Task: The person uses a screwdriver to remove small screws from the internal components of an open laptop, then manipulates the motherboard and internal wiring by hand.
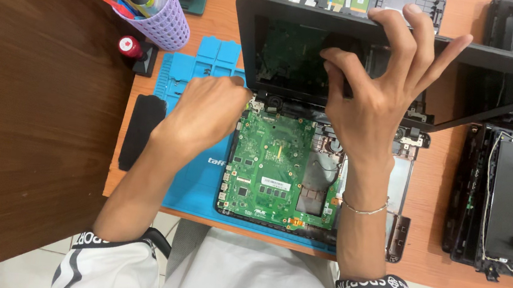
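Now the right hand [372, 105] is grasping the laptop screen [291, 59]; the left hand [209, 110], clenched, rests at the hinge [271, 104] beside the green board [270, 164].

An orange-brown table [440, 271] is seen, butted against a darker wooden surface [25, 107] at the left. On the table a blue work mat [192, 182] is laid — an opened laptop base [279, 165] rests on it. A purple tool basket [164, 23], a black pad [141, 130] and further dismantled laptop shells [511, 202] are set around it.
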